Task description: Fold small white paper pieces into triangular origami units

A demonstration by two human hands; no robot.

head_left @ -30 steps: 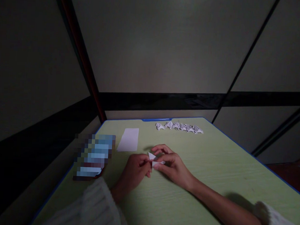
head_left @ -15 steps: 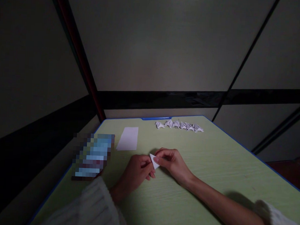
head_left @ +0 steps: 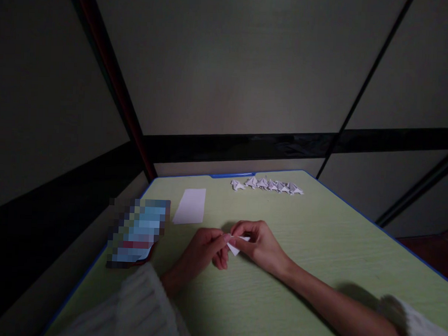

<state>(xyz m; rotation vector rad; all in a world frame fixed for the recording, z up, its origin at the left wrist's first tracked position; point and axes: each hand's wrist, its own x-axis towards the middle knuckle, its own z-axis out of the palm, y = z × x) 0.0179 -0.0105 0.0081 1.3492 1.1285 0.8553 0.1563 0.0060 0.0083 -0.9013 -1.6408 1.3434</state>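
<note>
Between my two hands is a small piece of folded white paper (head_left: 235, 249), held just above the middle of the table. My left hand (head_left: 208, 247) pinches its left corner with thumb and fingertips. From the other side my right hand (head_left: 257, 243) grips it, thumb in front and curled fingers behind. A pointed white edge shows above the right thumb. Much of the paper is hidden by my fingers, so its full shape cannot be made out.
A flat white sheet of paper (head_left: 190, 206) lies beyond my left hand. Several folded white paper figures (head_left: 267, 184) stand in a row near the far edge. A blurred-out phone-like object (head_left: 141, 231) rests at the left. The green table (head_left: 317, 231) has a blue rim and meets dark panels.
The folded paper has turned in my fingers, its upper tip no longer pointing up at the left. My left thumb has moved up onto its corner.
</note>
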